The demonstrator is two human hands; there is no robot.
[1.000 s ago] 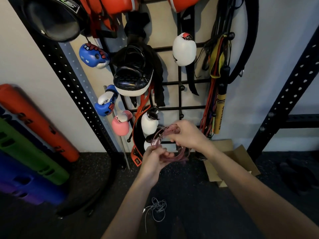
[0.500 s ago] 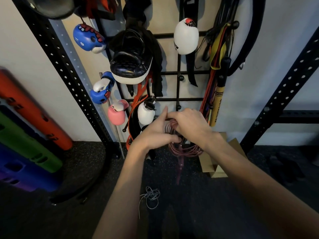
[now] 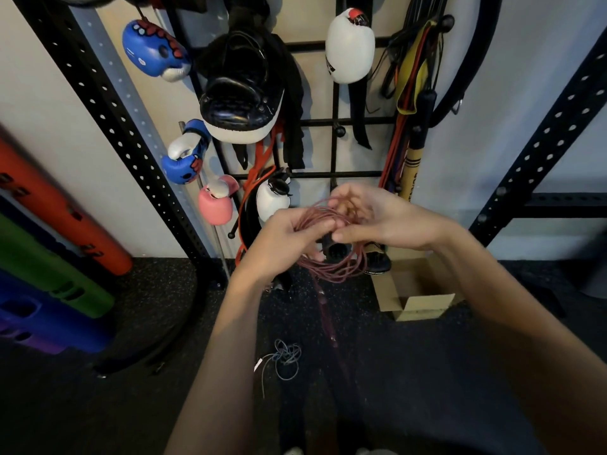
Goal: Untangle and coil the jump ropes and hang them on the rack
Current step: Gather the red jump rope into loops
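Head view: both hands meet in front of the black wire-grid wall rack [image 3: 335, 121], holding a thin reddish-pink cord jump rope [image 3: 331, 267] gathered into a loose round coil. The left hand [image 3: 285, 238] pinches the strands at the coil's left edge. The right hand [image 3: 381, 221] has its fingers curled through the upper loops, so each grip is clenched on the rope. The coil hangs between and below the hands, and one tail [image 3: 325, 310] trails straight down toward the dark speckled rubber floor [image 3: 164, 323]. The rack lies directly beyond and above the coil, with the right hand apparently nearer its lowest crossbar, so hanging would likely mean lifting up and forward. A second, tangled grey-blue cord rope [image 3: 285, 356] lies on the floor, untouched. Black lettering on a yellow stick [image 3: 412, 172] among the hung gear is too blurred to read.
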